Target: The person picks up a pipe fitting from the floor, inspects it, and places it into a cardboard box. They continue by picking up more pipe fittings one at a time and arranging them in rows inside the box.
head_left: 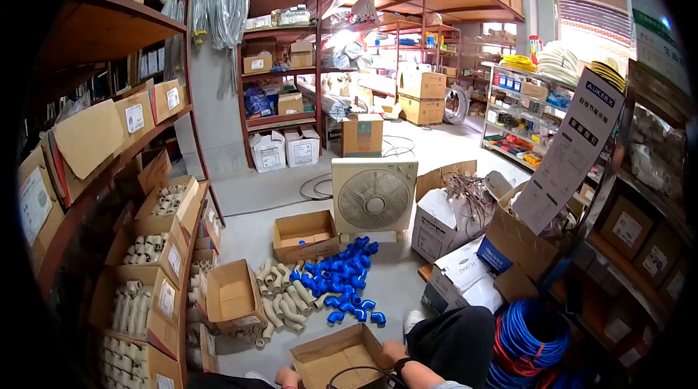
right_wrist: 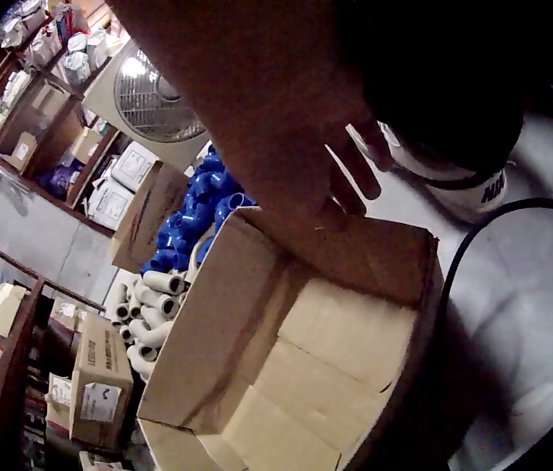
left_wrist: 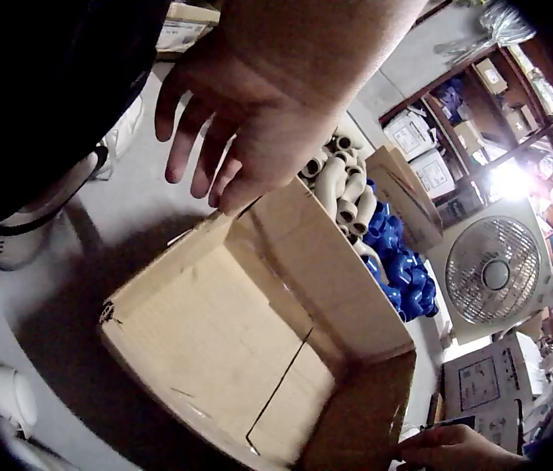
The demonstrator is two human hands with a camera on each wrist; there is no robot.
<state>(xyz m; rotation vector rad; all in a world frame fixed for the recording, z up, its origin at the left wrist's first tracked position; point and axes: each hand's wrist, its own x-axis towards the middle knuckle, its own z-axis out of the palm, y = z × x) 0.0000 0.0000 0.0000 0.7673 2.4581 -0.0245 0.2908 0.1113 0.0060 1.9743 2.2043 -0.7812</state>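
An open, empty-looking cardboard box [head_left: 338,360] sits low between the two hands, close to the person's legs. My left hand [left_wrist: 247,128] is at one side of it, fingers loosely extended outside the wall and fingertips right at the rim's corner. On the opposite side my right hand [right_wrist: 291,147] lies over the rim, its fingers spread apart and reaching down outside. Just beyond the box, blue pipe elbows [head_left: 345,273] lie heaped on the floor. Next to them is a pile of beige curved pipe fittings [head_left: 287,305].
A box fan [head_left: 374,196] stands behind the heap, beside another open carton [head_left: 305,233]. Shelves with boxes of fittings [head_left: 131,309] line the left. At right are a white carton [head_left: 462,276] and coiled blue hose [head_left: 534,334]. A black cable [right_wrist: 468,240] loops near the box.
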